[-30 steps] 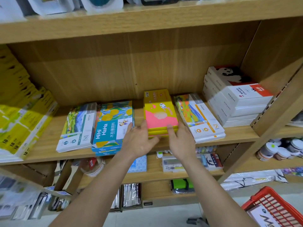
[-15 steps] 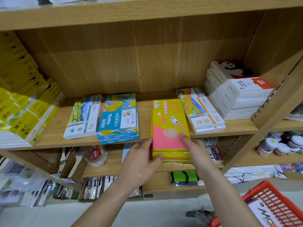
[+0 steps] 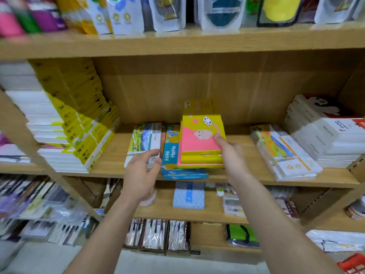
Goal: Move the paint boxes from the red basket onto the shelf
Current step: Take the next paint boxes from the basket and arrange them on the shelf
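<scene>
Presently noted: wooden shelf carrying stacked boxes. Yellow-and-pink paint boxes lying partly atop blue HiHi HaHa boxes. Right hand gripping their right edge, thumb on top. Left hand open, empty. Red basket lower right.

Paint boxes stacked on the shelf, partly overlapping a second box stack below and to their left. Right hand at the stack's right edge, thumb on top. Left hand in front of a flat pack, just left of the second stack. Further packs to the right; a tall pile at far right, another pile at far left. Basket at lower right corner.
</scene>
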`<state>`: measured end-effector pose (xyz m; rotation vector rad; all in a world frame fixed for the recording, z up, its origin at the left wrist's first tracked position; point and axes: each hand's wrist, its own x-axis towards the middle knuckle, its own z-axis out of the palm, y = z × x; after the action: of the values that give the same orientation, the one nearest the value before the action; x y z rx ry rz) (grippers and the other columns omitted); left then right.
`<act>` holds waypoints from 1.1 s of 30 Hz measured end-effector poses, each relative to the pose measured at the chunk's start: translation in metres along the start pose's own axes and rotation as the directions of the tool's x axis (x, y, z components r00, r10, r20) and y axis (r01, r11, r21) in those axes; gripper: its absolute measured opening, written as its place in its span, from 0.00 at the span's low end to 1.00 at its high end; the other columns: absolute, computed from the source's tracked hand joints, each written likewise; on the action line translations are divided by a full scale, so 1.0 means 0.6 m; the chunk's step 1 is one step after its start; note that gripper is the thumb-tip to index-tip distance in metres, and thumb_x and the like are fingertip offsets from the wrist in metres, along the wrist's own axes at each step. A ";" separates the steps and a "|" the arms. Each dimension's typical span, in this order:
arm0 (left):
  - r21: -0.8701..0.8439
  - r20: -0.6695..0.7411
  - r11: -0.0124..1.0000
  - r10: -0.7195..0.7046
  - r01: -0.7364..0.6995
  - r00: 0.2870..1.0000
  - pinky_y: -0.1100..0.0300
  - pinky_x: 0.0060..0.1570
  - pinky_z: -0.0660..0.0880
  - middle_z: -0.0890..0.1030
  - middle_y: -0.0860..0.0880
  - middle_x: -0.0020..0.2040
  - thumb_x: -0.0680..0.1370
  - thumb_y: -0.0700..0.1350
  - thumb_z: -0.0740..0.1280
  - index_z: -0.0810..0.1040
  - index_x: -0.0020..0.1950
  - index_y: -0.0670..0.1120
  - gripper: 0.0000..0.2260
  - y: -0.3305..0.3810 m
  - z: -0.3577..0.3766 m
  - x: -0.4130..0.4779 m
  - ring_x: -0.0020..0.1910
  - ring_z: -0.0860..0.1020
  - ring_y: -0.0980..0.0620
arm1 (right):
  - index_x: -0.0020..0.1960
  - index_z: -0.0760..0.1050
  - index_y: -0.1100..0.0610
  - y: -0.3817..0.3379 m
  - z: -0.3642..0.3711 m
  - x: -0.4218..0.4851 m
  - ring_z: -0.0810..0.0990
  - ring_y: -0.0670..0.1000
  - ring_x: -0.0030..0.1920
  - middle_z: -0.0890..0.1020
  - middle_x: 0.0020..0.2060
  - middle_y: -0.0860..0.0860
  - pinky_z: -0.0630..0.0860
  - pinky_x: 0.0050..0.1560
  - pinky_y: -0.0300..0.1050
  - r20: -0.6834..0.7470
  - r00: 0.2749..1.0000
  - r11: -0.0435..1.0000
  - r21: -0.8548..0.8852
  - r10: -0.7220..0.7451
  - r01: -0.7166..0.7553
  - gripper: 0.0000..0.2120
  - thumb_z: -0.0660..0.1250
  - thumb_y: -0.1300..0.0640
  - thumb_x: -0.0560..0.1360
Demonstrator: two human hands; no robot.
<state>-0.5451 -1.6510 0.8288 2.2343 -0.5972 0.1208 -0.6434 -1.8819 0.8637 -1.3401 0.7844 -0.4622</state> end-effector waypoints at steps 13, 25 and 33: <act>-0.183 -0.050 0.913 0.361 -0.364 0.931 0.60 0.58 0.69 0.78 0.54 0.57 0.79 0.53 0.62 0.76 0.63 0.49 0.15 0.105 0.091 -0.027 0.58 0.74 0.53 | 0.53 0.81 0.52 0.006 -0.099 0.021 0.78 0.61 0.57 0.80 0.53 0.57 0.73 0.55 0.53 -0.193 0.868 0.648 -0.740 -0.458 0.177 0.25 0.54 0.37 0.73; 0.051 0.495 0.975 0.162 -0.214 0.854 0.47 0.72 0.60 0.70 0.47 0.76 0.78 0.65 0.61 0.56 0.81 0.48 0.38 0.328 0.427 -0.031 0.74 0.62 0.44 | 0.74 0.67 0.61 0.097 -0.365 0.060 0.71 0.62 0.66 0.75 0.65 0.61 0.69 0.60 0.52 -0.320 0.852 0.691 -0.719 -0.415 0.067 0.28 0.65 0.48 0.79; -0.290 0.368 0.956 0.145 -0.035 0.918 0.57 0.55 0.74 0.78 0.71 0.53 0.74 0.61 0.64 0.67 0.67 0.71 0.22 0.319 0.375 -0.122 0.57 0.75 0.60 | 0.56 0.78 0.53 0.125 -0.373 0.008 0.82 0.55 0.54 0.84 0.49 0.50 0.78 0.55 0.54 -0.283 0.952 0.948 -0.318 -0.117 0.022 0.11 0.66 0.49 0.77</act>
<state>-0.7206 -1.8965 0.7890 1.9628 -0.8736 -0.3491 -0.8139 -2.0227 0.7815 -1.6184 1.0967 -0.6270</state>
